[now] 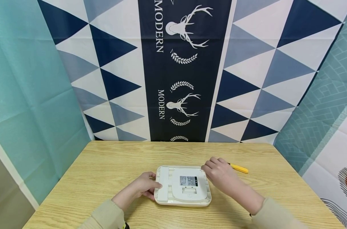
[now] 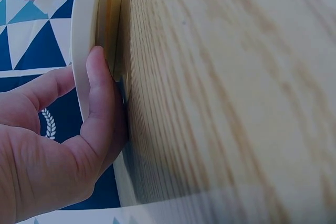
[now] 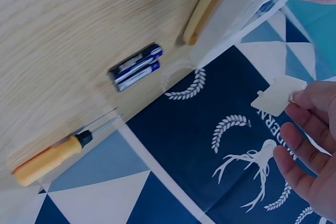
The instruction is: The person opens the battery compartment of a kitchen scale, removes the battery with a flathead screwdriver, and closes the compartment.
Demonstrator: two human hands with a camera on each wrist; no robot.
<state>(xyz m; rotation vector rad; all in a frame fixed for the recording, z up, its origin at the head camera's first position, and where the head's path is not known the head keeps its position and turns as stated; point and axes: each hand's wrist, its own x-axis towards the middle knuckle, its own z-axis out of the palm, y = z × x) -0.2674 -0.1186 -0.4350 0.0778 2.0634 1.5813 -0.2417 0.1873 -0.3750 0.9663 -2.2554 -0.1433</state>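
A white device with rounded corners (image 1: pixel 176 195) lies underside up, showing a printed label (image 1: pixel 187 181) and an uncovered battery compartment (image 1: pixel 189 190). My left hand (image 1: pixel 147 185) grips its left edge, thumb on top and the other fingers at the side and below. In the left wrist view the left hand (image 2: pixel 79 129) pinches the device's rim (image 2: pixel 81 40). My right hand (image 1: pixel 219 173) is raised by the device's far right corner. Between its thumb and index finger it pinches a small white battery cover (image 3: pixel 278 95), seen in the right wrist view.
Two blue batteries (image 3: pixel 135 66) lie side by side on the wooden table (image 1: pixel 119 159). A yellow-handled screwdriver (image 3: pixel 50 161) rests near the table's far edge, partly behind the right hand in the head view. Patterned cloth (image 1: pixel 179 70) hangs behind the table.
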